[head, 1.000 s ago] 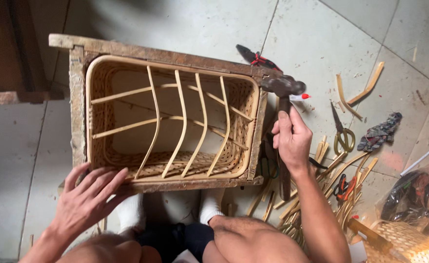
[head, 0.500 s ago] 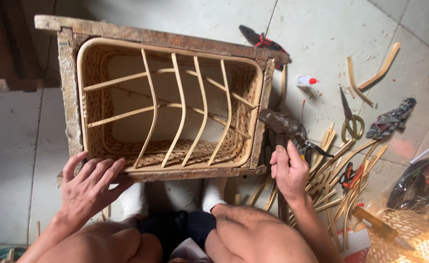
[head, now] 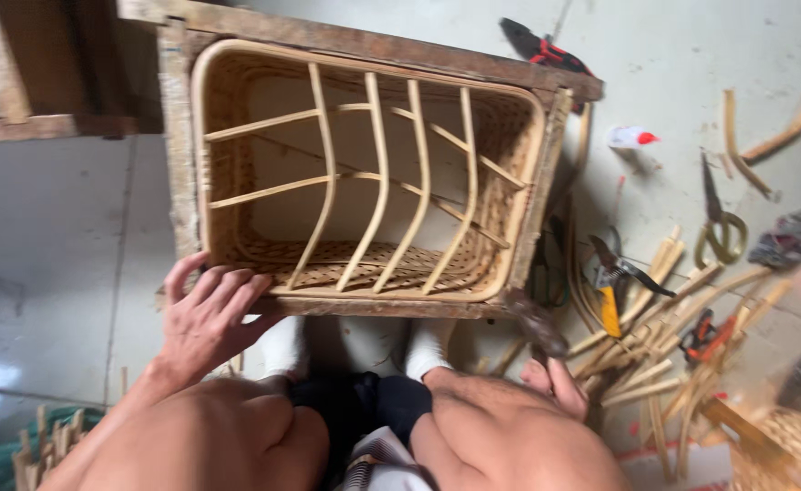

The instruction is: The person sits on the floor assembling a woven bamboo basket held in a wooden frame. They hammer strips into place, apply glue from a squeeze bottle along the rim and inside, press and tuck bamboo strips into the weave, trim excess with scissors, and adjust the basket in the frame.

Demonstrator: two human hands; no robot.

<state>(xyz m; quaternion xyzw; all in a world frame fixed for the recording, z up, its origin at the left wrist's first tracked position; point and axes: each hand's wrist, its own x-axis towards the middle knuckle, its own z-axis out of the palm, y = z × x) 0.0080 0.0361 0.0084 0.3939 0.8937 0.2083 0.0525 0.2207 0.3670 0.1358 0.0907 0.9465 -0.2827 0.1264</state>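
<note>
A woven rattan basket [head: 202,182] with bent cane ribs across its opening sits inside a worn wooden frame [head: 175,136] on the floor. My left hand [head: 205,314] rests flat with spread fingers on the frame's near left corner. My right hand [head: 555,382] is low by my knee, at the frame's near right corner, and partly hidden by my leg. It grips a dark-headed tool [head: 539,325] whose head points up towards the frame's corner. My socked feet [head: 428,350] are tucked under the near edge.
To the right lie scissors [head: 719,223], yellow-handled cutters [head: 611,284], a red and black tool [head: 546,50], a small white bottle with a red cap [head: 632,138] and several cane strips [head: 673,364]. A woven basket [head: 782,455] stands at the bottom right, wooden furniture [head: 19,100] at the top left.
My right hand has carried the dark tool from the frame's far right corner down along its right side to the near right corner. My left hand has stayed on the near left corner.
</note>
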